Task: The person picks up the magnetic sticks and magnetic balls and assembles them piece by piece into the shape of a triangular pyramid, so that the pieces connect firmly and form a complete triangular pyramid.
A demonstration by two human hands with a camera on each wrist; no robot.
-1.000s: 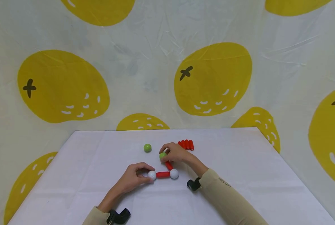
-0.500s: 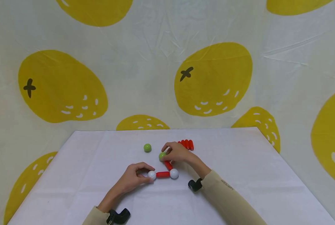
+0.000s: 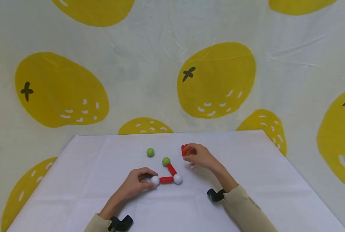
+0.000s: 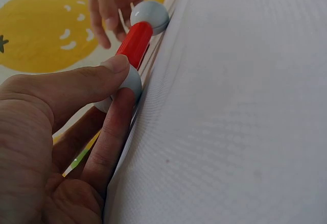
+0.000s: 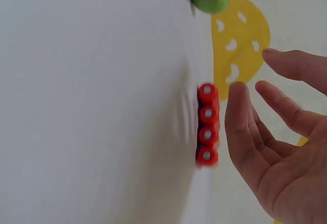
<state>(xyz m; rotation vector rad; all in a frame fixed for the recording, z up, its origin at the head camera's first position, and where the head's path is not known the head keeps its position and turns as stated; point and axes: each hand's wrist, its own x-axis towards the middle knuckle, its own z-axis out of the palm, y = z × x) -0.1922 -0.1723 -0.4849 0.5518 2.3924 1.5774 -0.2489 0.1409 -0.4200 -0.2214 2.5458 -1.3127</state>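
My left hand (image 3: pixel 135 184) pinches a white ball (image 3: pixel 155 180) between thumb and fingers at the left end of a joined chain. From that ball a red rod (image 3: pixel 166 179) runs to a second white ball (image 3: pixel 177 178). A further red rod (image 3: pixel 171 169) slants back from there to a green ball (image 3: pixel 166 161). My right hand (image 3: pixel 201 156) hovers beside several loose red rods (image 5: pixel 207 124), fingers parted and holding nothing. In the head view it partly hides those rods. The right wrist view shows them side by side, end on.
Another green ball (image 3: pixel 150 152) lies on the white table (image 3: pixel 108 148), left of the rods and behind the chain. Behind the table hangs a pale cloth (image 3: pixel 149 71) printed with yellow fruit.
My right hand has let go of the green ball on the chain and moved right to the loose red rods. My left hand keeps its pinch on the white ball.
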